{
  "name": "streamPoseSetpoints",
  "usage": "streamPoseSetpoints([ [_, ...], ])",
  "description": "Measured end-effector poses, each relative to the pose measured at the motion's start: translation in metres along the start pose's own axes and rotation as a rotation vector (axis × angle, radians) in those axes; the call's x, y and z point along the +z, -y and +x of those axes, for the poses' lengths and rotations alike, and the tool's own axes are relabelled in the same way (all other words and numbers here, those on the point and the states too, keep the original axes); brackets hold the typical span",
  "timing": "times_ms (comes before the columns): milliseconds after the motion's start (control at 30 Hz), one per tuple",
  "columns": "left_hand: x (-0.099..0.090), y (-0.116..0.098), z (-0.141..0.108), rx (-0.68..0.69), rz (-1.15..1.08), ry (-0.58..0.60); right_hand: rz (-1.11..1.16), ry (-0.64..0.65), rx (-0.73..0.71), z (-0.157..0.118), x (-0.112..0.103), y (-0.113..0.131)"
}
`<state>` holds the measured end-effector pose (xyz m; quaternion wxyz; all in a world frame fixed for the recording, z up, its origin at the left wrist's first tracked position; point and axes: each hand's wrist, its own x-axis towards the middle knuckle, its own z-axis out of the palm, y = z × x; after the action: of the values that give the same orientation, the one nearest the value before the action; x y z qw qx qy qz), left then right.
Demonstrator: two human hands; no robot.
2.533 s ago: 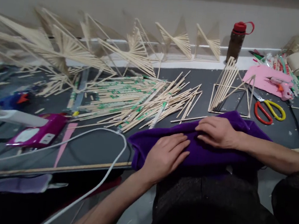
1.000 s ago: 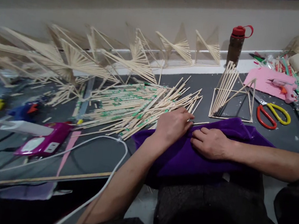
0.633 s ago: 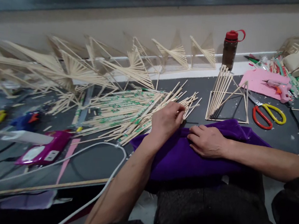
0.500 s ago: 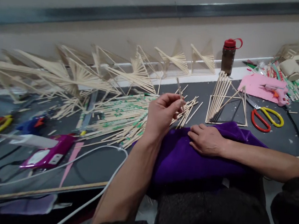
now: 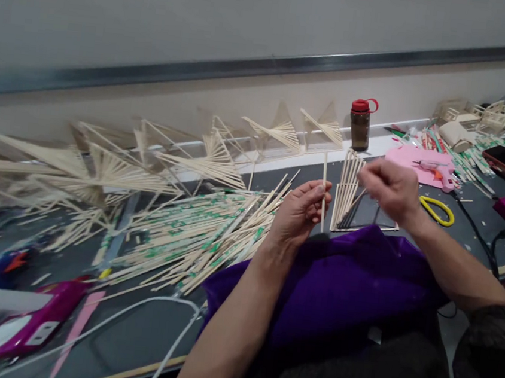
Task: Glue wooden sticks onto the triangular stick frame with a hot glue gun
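My left hand (image 5: 303,209) is closed around a thin wooden chopstick (image 5: 322,205), held upright between thumb and fingers. Raised to the right of it, my right hand (image 5: 391,188) has its fingers curled but smeared by motion, so whether they grip anything is unclear. Behind and below that hand stands a small frame of glued sticks (image 5: 347,190), partly hidden by it. A heap of loose and green-wrapped chopsticks (image 5: 212,233) spreads left of my left hand. Purple cloth (image 5: 337,282) lies over my lap, under both forearms.
Several fan-shaped stick structures (image 5: 219,161) line the wall. A red-capped bottle (image 5: 360,125) stands behind the frame. On the right are yellow-handled scissors (image 5: 439,211), partly hidden, and a pink glue gun (image 5: 437,169). A white cable (image 5: 150,300) loops at the front left, beside a magenta power strip (image 5: 35,316).
My right hand has risen off the purple cloth, up to the stick frame. My left hand has moved right from the heap, bringing the chopstick along. The view has tilted up.
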<state>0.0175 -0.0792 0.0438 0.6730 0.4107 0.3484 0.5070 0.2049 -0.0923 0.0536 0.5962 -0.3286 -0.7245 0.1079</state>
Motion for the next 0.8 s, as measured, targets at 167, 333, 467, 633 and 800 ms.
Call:
streamPoseSetpoints([
  [167,0.02,0.0,0.006,0.04,0.059,0.052,0.21,0.125,0.263,0.048,-0.012,-0.011],
  [333,0.035,-0.002,0.013,0.088,0.122,0.069,0.302,0.203,0.311,0.065,-0.005,-0.011],
  [467,0.036,0.006,0.015,0.077,0.128,0.058,0.378,0.211,0.381,0.067,-0.004,-0.013],
  [633,0.032,0.015,0.017,0.029,0.098,0.012,0.437,0.194,0.512,0.066,-0.008,-0.012],
  [800,0.031,0.014,0.018,0.019,0.057,0.002,0.42,0.171,0.562,0.073,-0.01,-0.012],
])
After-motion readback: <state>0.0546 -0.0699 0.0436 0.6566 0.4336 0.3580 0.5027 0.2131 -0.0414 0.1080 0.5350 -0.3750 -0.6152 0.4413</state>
